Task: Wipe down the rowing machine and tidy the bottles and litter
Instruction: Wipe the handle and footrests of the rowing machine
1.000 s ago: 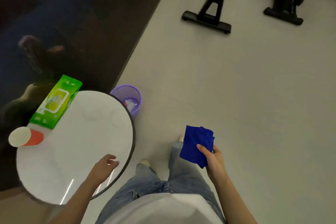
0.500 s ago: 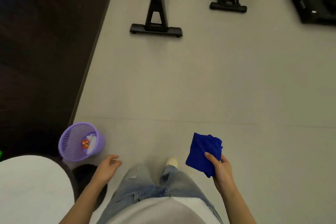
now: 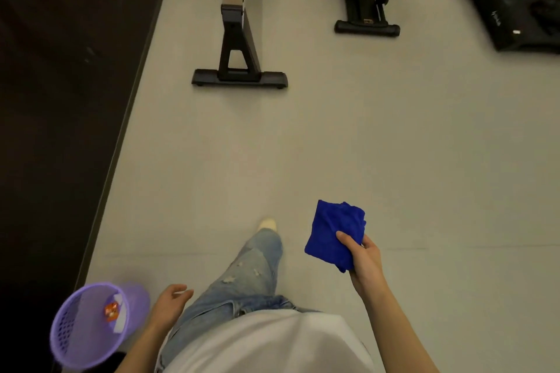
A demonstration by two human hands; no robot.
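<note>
Two hands: right hand [image 3: 365, 263] grips blue cloth [image 3: 331, 233], left hand [image 3: 169, 301] fingers relaxed; open floor [image 3: 303, 145] reaches rowing machine [image 3: 239, 77].

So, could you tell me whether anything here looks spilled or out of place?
Nothing stands out. The litter sits inside the purple bin, the right hand holds the folded blue cloth, and the floor shows no spill.

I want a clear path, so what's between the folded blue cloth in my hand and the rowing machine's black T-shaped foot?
Nothing: the head view shows only bare pale floor between the folded blue cloth and the black foot.
</note>
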